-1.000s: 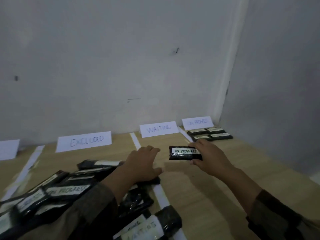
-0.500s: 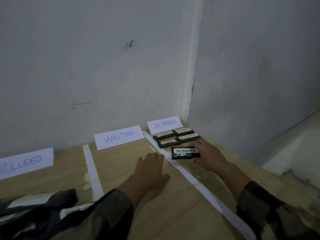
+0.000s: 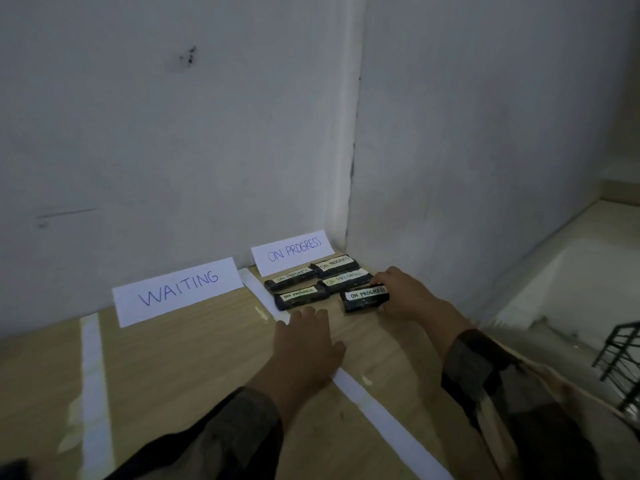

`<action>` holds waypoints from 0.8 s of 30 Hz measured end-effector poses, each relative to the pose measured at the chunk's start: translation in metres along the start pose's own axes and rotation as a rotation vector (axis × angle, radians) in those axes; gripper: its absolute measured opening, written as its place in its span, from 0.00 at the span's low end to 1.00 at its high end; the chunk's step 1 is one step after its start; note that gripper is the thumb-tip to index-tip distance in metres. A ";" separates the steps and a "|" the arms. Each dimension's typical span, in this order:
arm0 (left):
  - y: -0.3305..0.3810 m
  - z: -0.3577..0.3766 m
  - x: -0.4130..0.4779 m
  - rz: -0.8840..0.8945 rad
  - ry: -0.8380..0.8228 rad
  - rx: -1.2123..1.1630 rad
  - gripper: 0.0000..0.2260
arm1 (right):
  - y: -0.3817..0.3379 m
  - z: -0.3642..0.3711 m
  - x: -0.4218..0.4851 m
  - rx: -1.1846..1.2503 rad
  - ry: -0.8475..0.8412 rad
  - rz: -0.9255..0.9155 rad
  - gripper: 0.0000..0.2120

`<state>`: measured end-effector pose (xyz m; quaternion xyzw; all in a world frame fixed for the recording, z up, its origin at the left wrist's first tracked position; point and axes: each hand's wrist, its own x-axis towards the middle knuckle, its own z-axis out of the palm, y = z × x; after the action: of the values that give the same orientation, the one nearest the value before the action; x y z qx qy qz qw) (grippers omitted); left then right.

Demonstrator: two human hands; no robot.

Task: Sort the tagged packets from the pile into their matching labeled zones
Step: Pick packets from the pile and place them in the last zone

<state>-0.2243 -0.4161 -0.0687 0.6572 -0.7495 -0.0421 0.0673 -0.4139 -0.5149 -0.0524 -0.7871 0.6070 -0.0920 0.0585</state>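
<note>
My right hand (image 3: 410, 296) grips a black packet tagged ON PROGRESS (image 3: 364, 298), low over the wooden board in the ON PROGRESS zone; I cannot tell if it touches the board. Just behind it lie several black packets (image 3: 313, 279) with the same tag, in two rows in front of the ON PROGRESS sign (image 3: 292, 251). My left hand (image 3: 306, 344) rests flat on the board with straight fingers, over the white tape strip (image 3: 381, 410) that divides the zones. The WAITING sign (image 3: 178, 293) stands to the left with no packets before it. The pile is out of view.
The board (image 3: 194, 368) sits in a corner between two white walls. Another tape strip (image 3: 92, 375) runs at the left. A black wire rack (image 3: 620, 362) stands off the board at the right, beside a pale floor.
My right hand has carried the packet further right and back, down next to the sorted packets. My left hand followed onto the tape line. The view swung right, leaving the pile behind.
</note>
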 end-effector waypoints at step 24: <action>0.002 0.001 0.003 0.011 -0.060 0.013 0.26 | 0.007 -0.011 0.022 -0.021 -0.051 0.010 0.27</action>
<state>-0.2272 -0.4185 -0.0689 0.6518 -0.7552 -0.0565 0.0410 -0.4176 -0.5383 -0.0417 -0.7868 0.6101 -0.0656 0.0662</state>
